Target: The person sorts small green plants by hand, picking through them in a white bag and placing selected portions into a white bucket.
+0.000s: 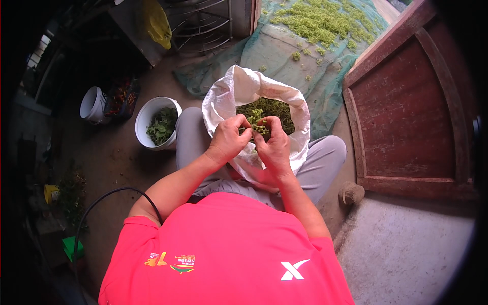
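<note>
Between my knees stands a white woven sack with its mouth rolled wide, holding a heap of small green clusters. Over the near side of its opening, my left hand and my right hand come close together. Fingers of both hands are pinched on a green sprig with small bud-like clusters. The fingertips partly cover the sprig, so its stem hardly shows.
Left of my knee, a white bucket holds green leaves. Farther left are another white bucket and a dark crate with red and orange pieces. Ahead, more green clusters lie on green netting. A reddish wooden door stands right.
</note>
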`<action>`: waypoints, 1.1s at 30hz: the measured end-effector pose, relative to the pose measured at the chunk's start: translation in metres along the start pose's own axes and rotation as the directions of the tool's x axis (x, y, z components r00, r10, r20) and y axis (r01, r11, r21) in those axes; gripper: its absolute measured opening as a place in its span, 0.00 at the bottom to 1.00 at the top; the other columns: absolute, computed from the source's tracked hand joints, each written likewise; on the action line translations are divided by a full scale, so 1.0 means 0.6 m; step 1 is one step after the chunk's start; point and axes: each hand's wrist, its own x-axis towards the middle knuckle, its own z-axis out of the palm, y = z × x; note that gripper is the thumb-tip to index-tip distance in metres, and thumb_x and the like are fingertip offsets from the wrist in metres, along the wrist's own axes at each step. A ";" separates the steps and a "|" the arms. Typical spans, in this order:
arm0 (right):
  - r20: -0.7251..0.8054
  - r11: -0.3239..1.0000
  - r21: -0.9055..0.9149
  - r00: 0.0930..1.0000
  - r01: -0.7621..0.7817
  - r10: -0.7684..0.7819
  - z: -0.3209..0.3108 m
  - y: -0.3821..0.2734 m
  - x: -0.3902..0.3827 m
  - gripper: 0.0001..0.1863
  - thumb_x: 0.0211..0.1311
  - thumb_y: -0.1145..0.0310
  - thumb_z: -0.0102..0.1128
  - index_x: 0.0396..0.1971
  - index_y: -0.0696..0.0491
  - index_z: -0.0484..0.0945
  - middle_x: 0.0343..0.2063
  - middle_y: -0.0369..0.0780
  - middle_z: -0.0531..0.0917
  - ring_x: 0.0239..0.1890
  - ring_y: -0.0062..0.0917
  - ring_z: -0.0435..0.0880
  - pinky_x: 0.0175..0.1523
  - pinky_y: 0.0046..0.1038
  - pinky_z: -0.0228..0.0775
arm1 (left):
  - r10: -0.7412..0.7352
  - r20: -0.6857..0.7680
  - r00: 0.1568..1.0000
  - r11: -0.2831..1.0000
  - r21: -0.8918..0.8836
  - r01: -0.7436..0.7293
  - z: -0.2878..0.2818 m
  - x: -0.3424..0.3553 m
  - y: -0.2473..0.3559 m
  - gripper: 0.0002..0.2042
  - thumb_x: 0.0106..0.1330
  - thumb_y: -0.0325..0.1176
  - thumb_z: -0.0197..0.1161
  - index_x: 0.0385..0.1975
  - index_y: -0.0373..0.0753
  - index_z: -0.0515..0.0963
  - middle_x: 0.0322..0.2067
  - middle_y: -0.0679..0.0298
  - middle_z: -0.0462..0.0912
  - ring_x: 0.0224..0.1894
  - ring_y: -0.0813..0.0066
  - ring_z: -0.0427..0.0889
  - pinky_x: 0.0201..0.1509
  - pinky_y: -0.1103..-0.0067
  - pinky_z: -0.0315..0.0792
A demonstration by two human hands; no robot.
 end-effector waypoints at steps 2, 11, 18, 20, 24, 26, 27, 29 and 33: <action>0.005 1.000 0.008 1.000 -0.006 0.006 0.004 -0.006 -0.002 0.14 0.51 0.74 0.64 0.37 0.55 0.70 0.30 0.43 0.80 0.32 0.34 0.82 0.37 0.30 0.73 | -0.028 -0.027 0.999 1.000 0.003 0.028 0.001 0.000 -0.001 0.05 0.54 0.27 0.61 0.26 0.32 0.75 0.22 0.56 0.79 0.23 0.73 0.77 0.29 0.78 0.70; 0.028 0.989 0.123 0.997 -0.080 0.077 -0.002 0.006 0.001 0.14 0.51 0.75 0.64 0.37 0.57 0.71 0.29 0.42 0.81 0.32 0.29 0.82 0.38 0.27 0.73 | -0.081 -0.037 0.996 0.996 -0.052 0.079 0.001 0.002 0.002 0.05 0.54 0.27 0.61 0.26 0.32 0.76 0.21 0.59 0.78 0.23 0.79 0.76 0.29 0.79 0.70; 0.164 0.997 0.082 0.986 -0.004 -0.009 -0.040 0.005 0.019 0.20 0.49 0.79 0.63 0.44 0.55 0.70 0.34 0.41 0.79 0.36 0.27 0.82 0.40 0.25 0.73 | -0.062 0.103 0.993 0.995 -0.077 0.070 -0.011 0.009 0.004 0.06 0.54 0.28 0.62 0.25 0.32 0.76 0.19 0.63 0.77 0.22 0.83 0.74 0.26 0.81 0.69; 0.136 0.998 0.051 0.990 0.042 -0.048 -0.044 0.009 0.024 0.22 0.49 0.79 0.63 0.46 0.55 0.70 0.35 0.41 0.79 0.37 0.26 0.81 0.40 0.24 0.73 | -0.072 0.105 0.992 0.994 -0.072 0.080 -0.012 0.008 0.003 0.06 0.55 0.28 0.61 0.25 0.32 0.76 0.19 0.64 0.77 0.22 0.83 0.74 0.26 0.81 0.69; 0.207 0.905 0.338 0.958 -0.259 0.197 -0.064 0.030 0.040 0.21 0.53 0.78 0.61 0.49 0.56 0.71 0.39 0.39 0.79 0.42 0.20 0.78 0.46 0.23 0.72 | -0.134 0.129 0.983 0.983 -0.111 0.148 -0.011 0.010 -0.009 0.06 0.56 0.29 0.61 0.26 0.32 0.76 0.19 0.67 0.77 0.21 0.86 0.74 0.25 0.84 0.69; 0.226 0.872 0.381 0.946 -0.307 0.233 -0.067 0.041 0.044 0.19 0.54 0.77 0.61 0.48 0.57 0.72 0.39 0.40 0.79 0.42 0.21 0.78 0.47 0.23 0.72 | -0.164 0.148 0.975 0.973 -0.139 0.184 -0.010 0.011 -0.018 0.06 0.57 0.29 0.61 0.26 0.32 0.76 0.19 0.67 0.77 0.20 0.86 0.74 0.24 0.84 0.69; 0.163 0.892 0.366 0.962 -0.265 0.219 -0.068 0.043 0.045 0.18 0.54 0.77 0.61 0.46 0.56 0.73 0.39 0.40 0.79 0.42 0.22 0.78 0.47 0.23 0.72 | -0.174 0.149 0.973 0.970 -0.144 0.196 -0.010 0.012 -0.023 0.05 0.57 0.29 0.60 0.26 0.33 0.75 0.19 0.68 0.77 0.20 0.86 0.73 0.24 0.85 0.69; 0.103 0.910 0.347 0.974 -0.225 0.202 -0.070 0.028 0.047 0.16 0.54 0.77 0.62 0.45 0.55 0.75 0.39 0.40 0.80 0.42 0.23 0.79 0.47 0.24 0.72 | -0.188 0.148 0.971 0.966 -0.148 0.210 -0.012 0.012 -0.027 0.05 0.57 0.29 0.60 0.27 0.33 0.75 0.19 0.69 0.77 0.20 0.87 0.73 0.24 0.85 0.69; 0.146 0.894 -0.144 0.902 0.425 -0.405 -0.085 -0.024 0.055 0.14 0.46 0.75 0.65 0.36 0.52 0.78 0.42 0.40 0.79 0.47 0.35 0.76 0.53 0.33 0.65 | -0.164 0.144 0.976 0.975 -0.128 0.182 -0.014 0.012 -0.024 0.05 0.57 0.28 0.60 0.27 0.33 0.75 0.21 0.68 0.77 0.22 0.86 0.74 0.25 0.85 0.69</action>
